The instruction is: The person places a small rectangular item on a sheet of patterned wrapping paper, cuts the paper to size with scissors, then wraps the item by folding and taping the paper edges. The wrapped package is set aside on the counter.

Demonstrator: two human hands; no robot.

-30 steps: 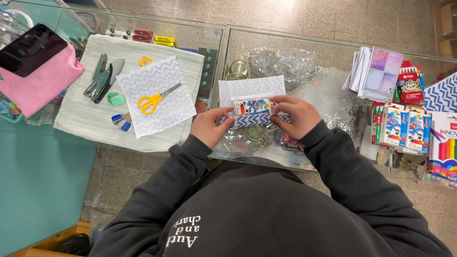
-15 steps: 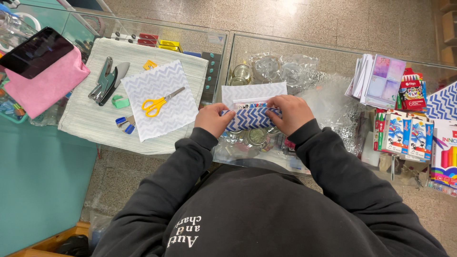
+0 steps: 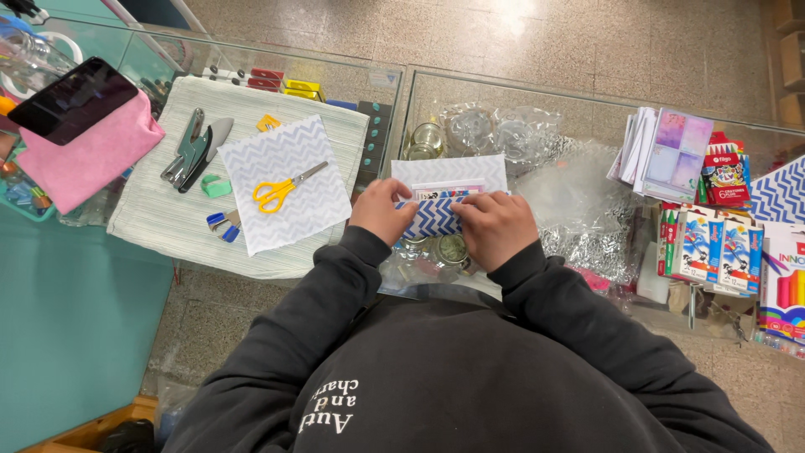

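Glass counter [image 3: 587,101] over a speckled floor carries our work. We pinch the small box [image 3: 443,195], half wrapped in chevron paper [image 3: 432,216], from both ends: our left hand [image 3: 384,211] grips its left end, our right hand [image 3: 496,228] its right, fingers clenched on the fold. Its long axis runs side to side between our hands, both equally near. What the box contains we probably cannot tell. Left of the box lie yellow scissors [image 3: 283,188] on another paper sheet [image 3: 285,151].

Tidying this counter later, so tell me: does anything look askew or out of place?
Nothing looks damaged or spilled. Both hands, left and right, fold chevron paper over a small box. The scissors lie on a spare sheet. A phone rests tilted on a pink pouch.
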